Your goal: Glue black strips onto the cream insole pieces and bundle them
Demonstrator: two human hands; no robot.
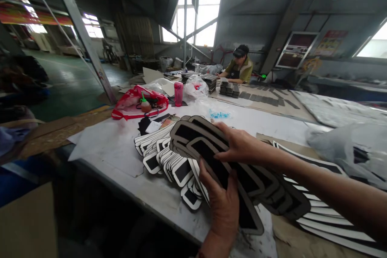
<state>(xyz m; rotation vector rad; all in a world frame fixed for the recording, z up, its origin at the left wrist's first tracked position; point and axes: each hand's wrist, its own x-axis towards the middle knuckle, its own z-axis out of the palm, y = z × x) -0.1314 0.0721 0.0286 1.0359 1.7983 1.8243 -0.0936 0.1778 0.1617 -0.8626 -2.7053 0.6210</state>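
Note:
Both hands hold a fanned stack of long dark panels with grey-brown rims and rounded ends [193, 133]. My left hand [222, 201] grips the near side from below, thumb and fingers pressed around the edge of the front panel. My right hand [238, 143] reaches over from the right, its fingers closed on the upper side of the stack. Beneath and to the left, white-edged black panels [181, 171] lie overlapping on the white-covered table [115, 165]. Another fanned row of white-edged panels [329, 219] lies at the right, partly hidden by my right forearm.
A red-trimmed bag [130, 102] with a green-tipped bottle [145, 106], a pink bottle [178, 94] and a clear plastic bag [196, 88] stand further back. Beyond, a person [242, 66] sits by stacked dark pieces [229, 88]. Crumpled plastic [347, 145] lies at right.

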